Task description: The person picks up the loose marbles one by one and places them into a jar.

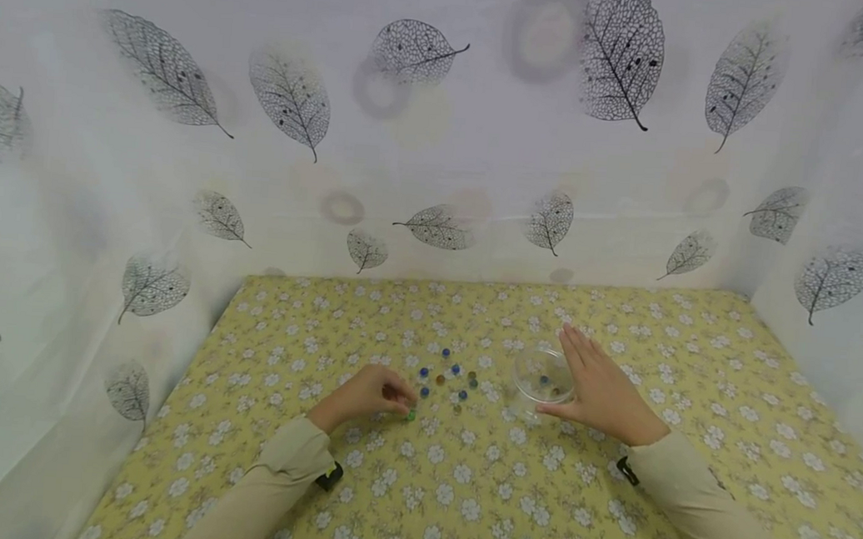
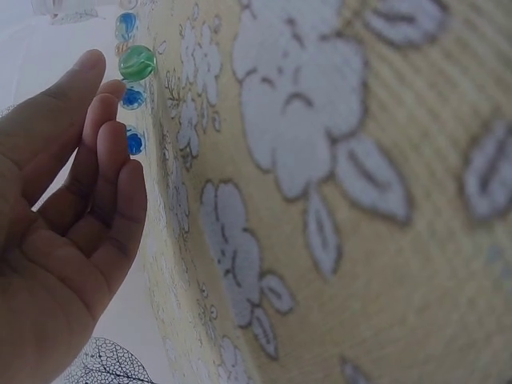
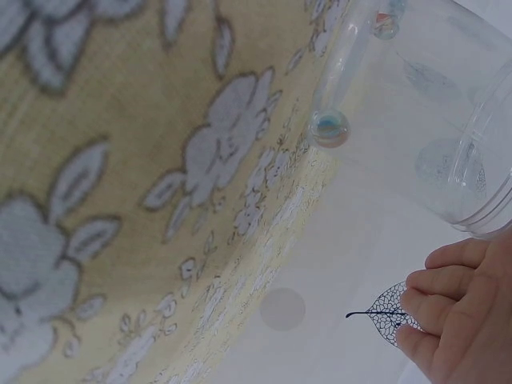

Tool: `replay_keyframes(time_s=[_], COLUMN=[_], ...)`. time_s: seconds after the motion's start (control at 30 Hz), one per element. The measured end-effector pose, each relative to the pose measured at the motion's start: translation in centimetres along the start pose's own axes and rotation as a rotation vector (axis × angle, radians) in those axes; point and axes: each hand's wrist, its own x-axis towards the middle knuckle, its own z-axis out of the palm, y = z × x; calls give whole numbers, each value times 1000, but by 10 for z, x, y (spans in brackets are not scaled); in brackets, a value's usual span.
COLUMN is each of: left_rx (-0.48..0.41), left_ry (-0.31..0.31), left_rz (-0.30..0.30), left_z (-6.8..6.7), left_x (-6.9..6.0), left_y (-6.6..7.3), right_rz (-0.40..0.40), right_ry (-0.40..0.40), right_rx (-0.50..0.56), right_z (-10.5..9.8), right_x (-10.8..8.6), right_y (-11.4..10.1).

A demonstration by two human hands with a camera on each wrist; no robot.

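Observation:
In the head view, my left hand [image 1: 372, 392] is low over the cloth beside a green marble [image 1: 410, 416]. The left wrist view has the green marble [image 2: 138, 62] just past the thumb and index fingertips of my left hand [image 2: 72, 192], not visibly pinched. A clear round jar [image 1: 523, 399] stands upright on the right with a few marbles inside. My right hand [image 1: 607, 390] is at its right side, fingers extended along the rim and thumb at the near side. In the right wrist view, my right hand [image 3: 460, 308] is close to the mouth of the jar [image 3: 400, 152]; contact is unclear.
Several loose marbles, among them a blue one [image 1: 446, 352] and an amber one [image 1: 440, 379], lie between the hands on the yellow floral cloth [image 1: 460, 505]. A pale curtain [image 1: 478, 139] with a leaf print surrounds the back and sides.

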Motion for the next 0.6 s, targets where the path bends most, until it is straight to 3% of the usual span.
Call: replay_keyframes(time_s=[0.6], left_rx=[-10], left_ry=[-66], left_rz=[-29], left_z=[4], left_x=[5], left_y=[-1], right_rz=[-4], right_ry=[-6], right_rx=[1], right_z=[-3], right_x=[0], right_y=[0])
